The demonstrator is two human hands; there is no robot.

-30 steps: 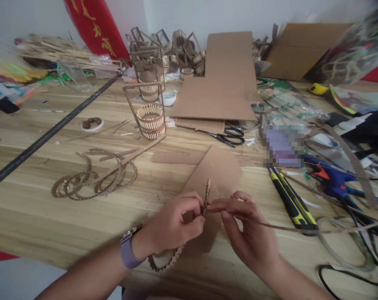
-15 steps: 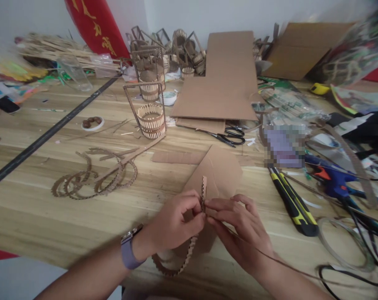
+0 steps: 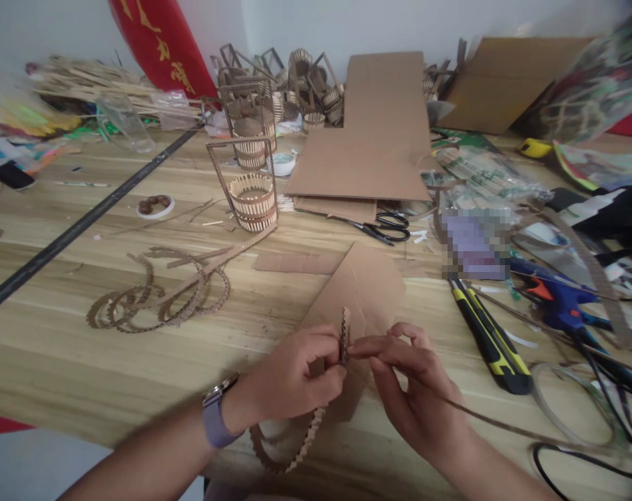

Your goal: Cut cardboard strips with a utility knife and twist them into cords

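Note:
My left hand [image 3: 300, 369] is closed in a pinch on a narrow corrugated cardboard strip [image 3: 344, 323], whose short end stands up above the fingers. The rest of this strip hangs below in a ruffled loop. From the right, my right hand [image 3: 420, 383] touches the strip with a stretched index fingertip, its thumb held apart. A thin brown strip [image 3: 498, 419] runs from my right hand across the wrist toward the right edge; its course between the fingers is hidden. Under both hands lies a flat cardboard piece [image 3: 368, 292].
Coiled cardboard strips [image 3: 159, 299] lie left. A small slatted basket [image 3: 252, 202] stands behind them, with several more at the back. Scissors [image 3: 383, 229] lie beside large cardboard [image 3: 368, 160]. On the right are a yellow-black utility knife [image 3: 491, 341], a blue glue gun [image 3: 561, 299] and cables.
My right thumb has moved away from the strip, and the right fingers have stretched out. The upright strip end has sunk slightly and shifted a little right.

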